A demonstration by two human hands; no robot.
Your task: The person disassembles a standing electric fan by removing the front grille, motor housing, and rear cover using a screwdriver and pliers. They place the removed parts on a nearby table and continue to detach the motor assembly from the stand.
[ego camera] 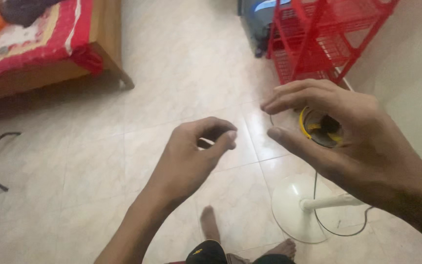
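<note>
Your right hand (352, 129) has its fingertips (269, 103) and thumb spread in a wide C, curled around but, as far as I can tell, not gripping the round yellow-rimmed part w/ a dark centre (321, 128) that shows through the gap. It looks like the hub or motor end of a fan, seen end-on, though the palm hides most of it, so contact can't be confirmed. That cupped shape fits a hand sized to a round rim rather than pinching it. Your left hand (191, 156) is off to the side, well apart from the yellow part, index and thumb bent toward each other in a loose pinch. The tips are nearly meeting, but nothing visible sits between them; if something tiny is there, it's too small to tell. Below the right hand, the white round plastic fan base (289, 215) sits flat on the pale marbled tile floor (123, 161), its white pole (333, 201) angled toward you and a thin black cord (340, 233) looping round it. Your bare feet (211, 222) are just beside the base. Further out: a red wire-mesh rack (328, 39) by the wall, and a wooden bed w/ a red patterned cover (40, 39) at far left.
</note>
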